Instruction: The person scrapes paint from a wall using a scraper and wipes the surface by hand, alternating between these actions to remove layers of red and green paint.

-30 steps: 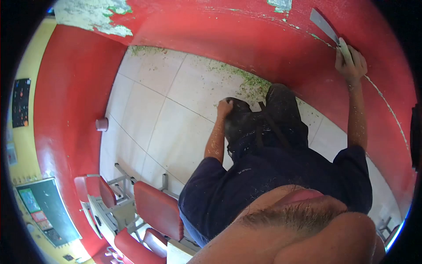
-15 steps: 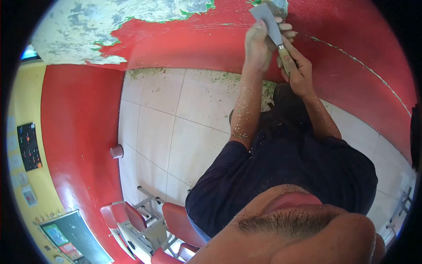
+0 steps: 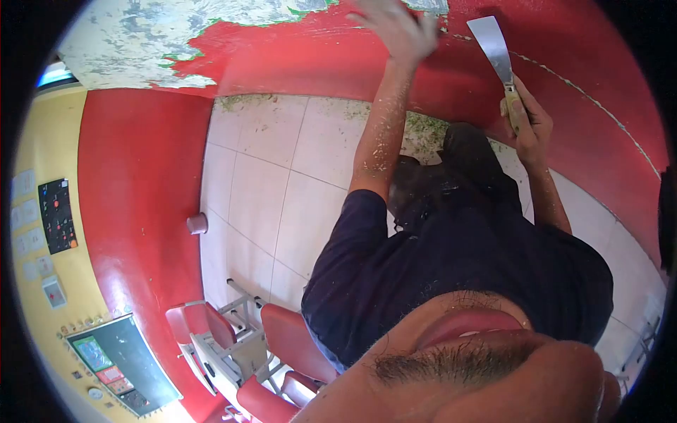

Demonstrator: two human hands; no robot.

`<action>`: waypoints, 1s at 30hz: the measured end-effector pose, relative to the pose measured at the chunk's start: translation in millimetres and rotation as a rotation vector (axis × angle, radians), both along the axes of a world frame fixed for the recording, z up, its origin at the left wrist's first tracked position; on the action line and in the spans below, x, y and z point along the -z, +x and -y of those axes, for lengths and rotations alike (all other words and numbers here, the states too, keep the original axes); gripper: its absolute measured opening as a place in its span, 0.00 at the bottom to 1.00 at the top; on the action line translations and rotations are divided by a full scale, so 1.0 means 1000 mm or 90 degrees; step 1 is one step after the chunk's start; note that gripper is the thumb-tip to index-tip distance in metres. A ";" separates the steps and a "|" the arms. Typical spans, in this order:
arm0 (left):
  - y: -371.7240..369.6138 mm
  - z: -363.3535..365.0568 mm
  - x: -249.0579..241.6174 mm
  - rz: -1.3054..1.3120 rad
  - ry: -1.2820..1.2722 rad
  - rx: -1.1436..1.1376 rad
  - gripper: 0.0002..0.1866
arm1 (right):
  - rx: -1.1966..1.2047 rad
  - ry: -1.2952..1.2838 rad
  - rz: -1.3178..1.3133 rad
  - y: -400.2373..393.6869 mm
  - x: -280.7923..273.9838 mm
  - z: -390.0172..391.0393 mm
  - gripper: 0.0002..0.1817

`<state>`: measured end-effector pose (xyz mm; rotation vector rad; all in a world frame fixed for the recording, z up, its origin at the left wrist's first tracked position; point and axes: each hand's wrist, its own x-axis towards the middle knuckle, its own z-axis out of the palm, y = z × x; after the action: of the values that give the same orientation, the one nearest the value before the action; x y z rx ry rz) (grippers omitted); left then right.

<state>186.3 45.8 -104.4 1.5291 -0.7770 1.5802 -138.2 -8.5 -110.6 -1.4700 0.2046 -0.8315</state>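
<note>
Gripped in right hand (image 3: 525,120): scraper (image 3: 496,49), blade on red wall (image 3: 303,63). Left hand (image 3: 395,28) open, blurred, near peeled patch (image 3: 141,35). Tiled floor (image 3: 261,183); red chairs (image 3: 282,345).

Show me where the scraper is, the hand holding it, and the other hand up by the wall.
scraper (image 3: 493,44), head view, on the flat metal blade.
right hand (image 3: 525,121), head view, on the knuckles wrapped round the scraper's handle.
left hand (image 3: 395,28), head view, on the blurred back of the open hand near the red wall.

Red wall (image 3: 338,60) closes off the front; hands can pass only along its face. Below the wall, open tiled floor (image 3: 261,183). Red chairs (image 3: 278,345) obstruct farther back, well apart from it.
</note>
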 end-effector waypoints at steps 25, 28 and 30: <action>-0.143 0.003 -0.046 -0.852 -0.267 1.160 0.26 | 0.185 -0.335 -0.126 0.056 -0.066 -0.023 0.19; -0.136 0.003 -0.052 -0.879 -0.235 1.312 0.30 | 0.175 -0.291 -0.178 0.064 -0.059 -0.021 0.12; -0.137 0.001 -0.063 -0.932 -0.289 1.272 0.28 | 0.185 -0.285 -0.173 0.075 -0.061 -0.026 0.11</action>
<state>48.9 45.1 -41.8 0.4827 -0.4697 -0.8126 -63.6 17.5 -49.3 -2.0084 0.4675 -0.9477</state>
